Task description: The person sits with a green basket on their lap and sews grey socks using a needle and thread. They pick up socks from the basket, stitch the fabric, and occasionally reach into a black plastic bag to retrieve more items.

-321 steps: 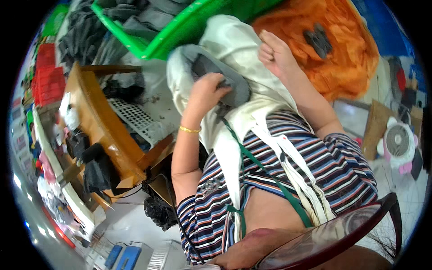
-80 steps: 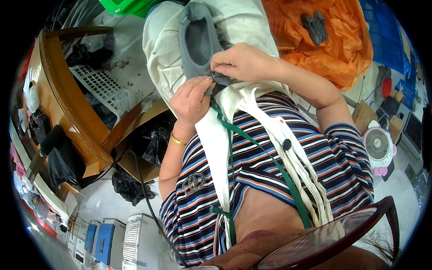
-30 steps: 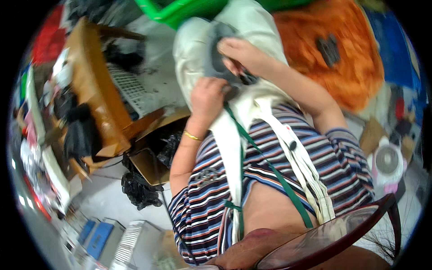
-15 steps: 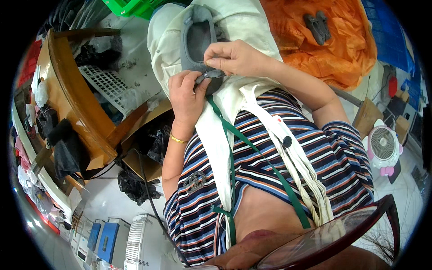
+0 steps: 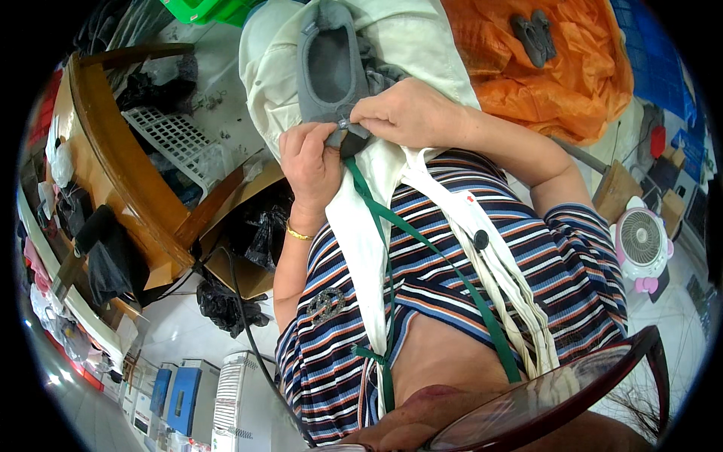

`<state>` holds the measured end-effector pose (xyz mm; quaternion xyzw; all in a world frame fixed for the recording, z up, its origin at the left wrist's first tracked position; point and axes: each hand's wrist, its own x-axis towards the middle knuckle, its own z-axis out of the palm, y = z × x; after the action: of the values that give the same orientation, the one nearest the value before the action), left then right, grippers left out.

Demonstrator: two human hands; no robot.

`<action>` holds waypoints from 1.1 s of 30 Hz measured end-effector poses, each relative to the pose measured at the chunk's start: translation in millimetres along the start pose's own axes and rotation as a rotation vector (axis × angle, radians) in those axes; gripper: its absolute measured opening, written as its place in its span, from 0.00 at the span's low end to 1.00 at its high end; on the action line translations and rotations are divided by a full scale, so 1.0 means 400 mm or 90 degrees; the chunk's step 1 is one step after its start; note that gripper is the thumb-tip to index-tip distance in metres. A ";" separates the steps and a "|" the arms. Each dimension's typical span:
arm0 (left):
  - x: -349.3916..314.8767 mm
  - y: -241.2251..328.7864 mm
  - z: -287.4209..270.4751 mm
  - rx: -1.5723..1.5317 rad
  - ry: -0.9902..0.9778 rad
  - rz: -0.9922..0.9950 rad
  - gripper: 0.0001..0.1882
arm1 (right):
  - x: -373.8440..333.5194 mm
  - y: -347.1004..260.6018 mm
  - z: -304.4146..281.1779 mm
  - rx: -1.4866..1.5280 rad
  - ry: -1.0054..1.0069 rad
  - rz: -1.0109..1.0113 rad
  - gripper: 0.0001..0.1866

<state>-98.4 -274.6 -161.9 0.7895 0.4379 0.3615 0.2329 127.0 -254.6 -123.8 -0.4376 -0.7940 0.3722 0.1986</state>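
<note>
A grey fabric slipper (image 5: 315, 110) lies on my lap, its toe end toward me and its opening facing up. At the toe sits a small grey bow-like piece (image 5: 355, 137) with a shiny spot at its middle. My left hand (image 5: 310, 160) is closed on the left side of the toe, thumb and fingers pinching the slipper there. From the right, my right hand (image 5: 413, 114) reaches in with thumb and forefinger pinched together beside the shiny spot. What those fingertips hold is too small to make out. Crumpled grey material (image 5: 382, 74) lies beside the slipper.
A white apron (image 5: 275, 56) covers my lap. Right of it, a pair of grey slippers (image 5: 533, 39) lies on an orange sheet (image 5: 489, 90). A wooden chair (image 5: 124, 162) and a white plastic basket (image 5: 169, 143) stand at left. A small fan (image 5: 642, 239) is at right.
My right hand has come down from over the slipper's opening to the bow-like piece at the toe. The left hand keeps its hold, shifted slightly left. The slipper has tilted a little.
</note>
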 end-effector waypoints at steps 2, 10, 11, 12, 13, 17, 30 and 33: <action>-0.003 -0.004 0.007 -0.005 0.014 0.007 0.17 | 0.000 0.000 0.000 -0.009 -0.004 -0.002 0.08; 0.000 -0.007 0.011 0.014 0.018 0.022 0.18 | 0.007 0.009 -0.002 -0.017 -0.017 -0.021 0.08; 0.000 -0.008 0.012 0.020 0.020 0.027 0.19 | 0.009 0.007 -0.004 -0.025 -0.028 -0.021 0.07; 0.000 -0.008 0.012 0.034 0.019 0.036 0.19 | 0.014 0.004 -0.010 -0.033 -0.038 -0.021 0.07; -0.001 -0.009 0.014 0.048 0.019 0.046 0.19 | 0.018 0.002 -0.012 -0.041 -0.049 -0.020 0.07; -0.003 -0.013 0.018 0.094 0.030 0.092 0.19 | 0.023 -0.012 0.006 -0.065 -0.039 0.020 0.04; -0.022 -0.010 0.020 0.064 0.066 0.001 0.16 | 0.015 0.009 0.082 -0.132 -0.030 -0.018 0.11; -0.026 -0.006 0.021 0.010 0.076 -0.045 0.16 | 0.010 0.014 0.091 -0.106 -0.015 0.002 0.08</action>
<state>-96.8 -282.7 -172.7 0.7524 0.4817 0.3958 0.2127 104.5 -264.5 -151.5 -0.4497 -0.8238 0.3102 0.1517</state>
